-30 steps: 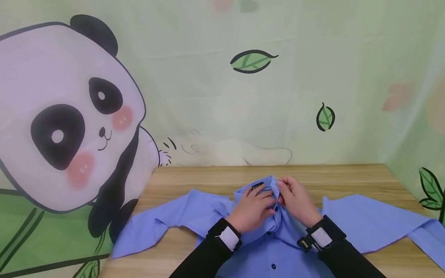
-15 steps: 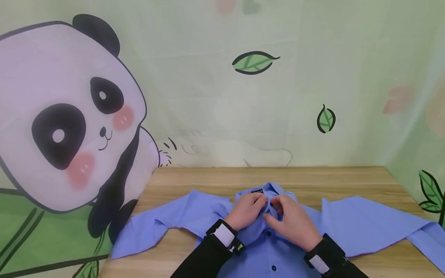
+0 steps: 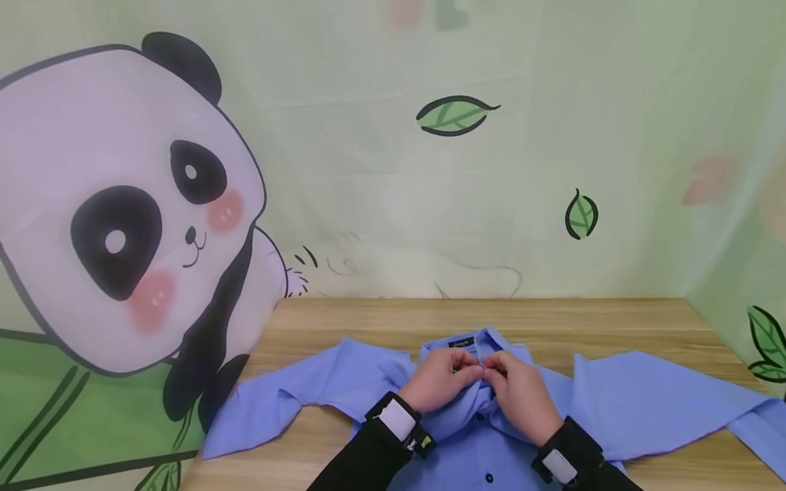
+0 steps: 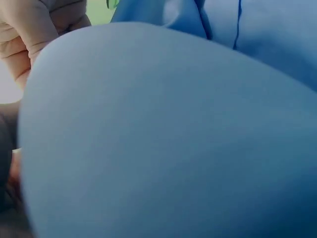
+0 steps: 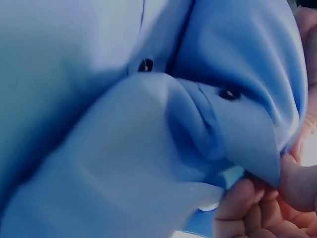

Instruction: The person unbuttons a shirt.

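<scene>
Half a second ago your right hand (image 3: 522, 392) had its thumb and forefinger parted; now it narrows to a pinch on the cloth at the collar (image 3: 493, 338), its tips meeting those of your left hand (image 3: 437, 378), which pinches there too. The blue button-up shirt (image 3: 469, 453) lies beneath both hands, black neck label (image 3: 461, 342) just beyond them, a black button (image 3: 480, 417) just nearer you, so the work seems centred at the neck

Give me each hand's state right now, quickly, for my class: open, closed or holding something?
Left hand: closed, pinching the blue shirt near its collar.
Right hand: closed, pinching the same shirt near the collar.
</scene>
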The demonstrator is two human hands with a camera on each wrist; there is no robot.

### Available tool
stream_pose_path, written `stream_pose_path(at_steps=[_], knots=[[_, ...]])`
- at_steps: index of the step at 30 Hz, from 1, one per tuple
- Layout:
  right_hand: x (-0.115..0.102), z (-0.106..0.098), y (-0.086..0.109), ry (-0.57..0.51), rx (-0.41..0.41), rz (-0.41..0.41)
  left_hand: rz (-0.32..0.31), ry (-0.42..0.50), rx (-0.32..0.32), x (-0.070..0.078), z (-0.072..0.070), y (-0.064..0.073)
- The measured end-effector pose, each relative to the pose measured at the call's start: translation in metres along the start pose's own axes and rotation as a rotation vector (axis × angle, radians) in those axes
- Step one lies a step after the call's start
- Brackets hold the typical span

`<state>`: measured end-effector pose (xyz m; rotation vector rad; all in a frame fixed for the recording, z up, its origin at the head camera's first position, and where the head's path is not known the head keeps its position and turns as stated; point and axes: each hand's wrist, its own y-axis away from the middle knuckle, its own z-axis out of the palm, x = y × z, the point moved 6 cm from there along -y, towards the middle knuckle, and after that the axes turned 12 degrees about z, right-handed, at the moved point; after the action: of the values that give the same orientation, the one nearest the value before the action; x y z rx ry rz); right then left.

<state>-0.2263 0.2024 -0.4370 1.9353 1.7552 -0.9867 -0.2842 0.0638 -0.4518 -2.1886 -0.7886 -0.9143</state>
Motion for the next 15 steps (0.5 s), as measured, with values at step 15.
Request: stream_pose_path(at_steps=[15], knots=[[-0.008,0.004,0.014,0.417,0.452,-0.564,-0.015,-0.088,0.118,0.009,-0.002,0.000]])
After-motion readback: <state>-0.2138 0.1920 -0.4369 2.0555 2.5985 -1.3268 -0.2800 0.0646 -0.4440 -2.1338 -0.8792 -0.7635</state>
